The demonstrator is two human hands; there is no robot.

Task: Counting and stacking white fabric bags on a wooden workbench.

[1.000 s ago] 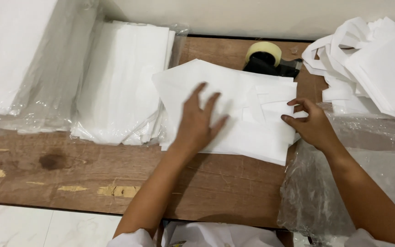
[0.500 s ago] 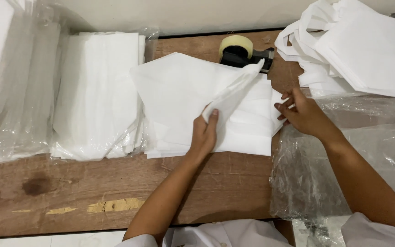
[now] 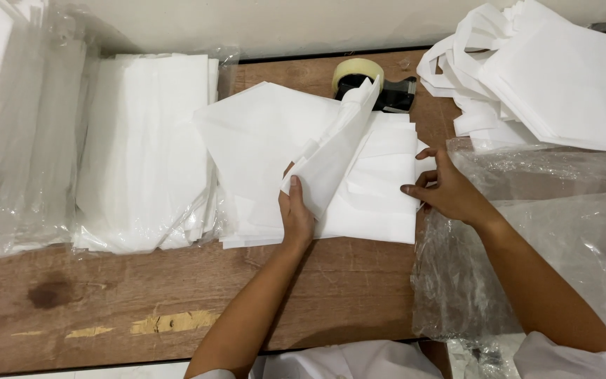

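A brown wooden worktop (image 3: 177, 295) with worn, pale patches runs across the view and carries everything else. On its left lies a broad stack of white sheets in a clear plastic wrap (image 3: 142, 147), and a further clear-wrapped white bundle (image 3: 1, 126) sits at the far left edge. At the upper right rests a heap of white bags with loop handles (image 3: 555, 77); below it, crumpled clear plastic sheeting (image 3: 548, 231) spreads over the right end of the worktop.

In the middle lies a pile of flat white bags (image 3: 268, 140), just beside the wrapped stack. The left hand (image 3: 296, 214) grips the near edge of the top bag (image 3: 334, 151), thumb on top and fingers beneath, and holds that piece lifted and folded up above the pile. The right hand (image 3: 450, 191) rests at the pile's right edge, fingers curled and fingertips touching the edge of the sheets, not closed around anything.

Behind the pile, partly hidden by the lifted bag, sits a tape dispenser (image 3: 380, 88) with a roll of pale tape.
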